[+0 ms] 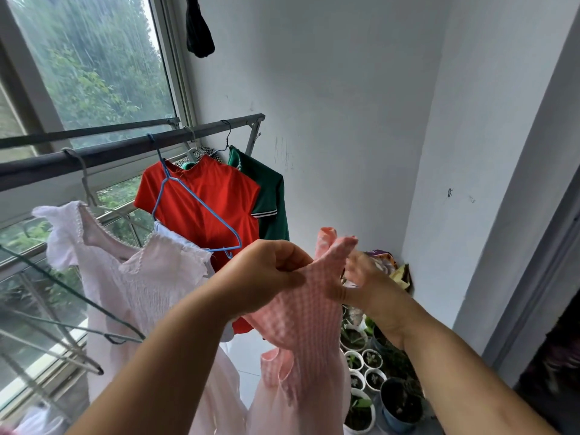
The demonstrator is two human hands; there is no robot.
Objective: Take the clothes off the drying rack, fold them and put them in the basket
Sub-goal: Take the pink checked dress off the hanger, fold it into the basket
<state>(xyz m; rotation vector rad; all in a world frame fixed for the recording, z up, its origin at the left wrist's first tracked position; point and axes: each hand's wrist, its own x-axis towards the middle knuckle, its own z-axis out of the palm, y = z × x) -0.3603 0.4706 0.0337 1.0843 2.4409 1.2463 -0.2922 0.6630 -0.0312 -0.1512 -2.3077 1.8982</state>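
The small pink gingham cloth dress looks light, soft and limp. The left hand pinches its top edge and the right hand grips beside it; the shoulders seem the best hold.

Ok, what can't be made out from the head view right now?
Head view only.
Basket: out of frame.
Pink gingham dress: hem cut off by the bottom edge.
Right hand: fingertips hidden behind the dress.
Patterned garment: mostly hidden behind the red shirt.
Black cloth: top cut off by the upper edge.
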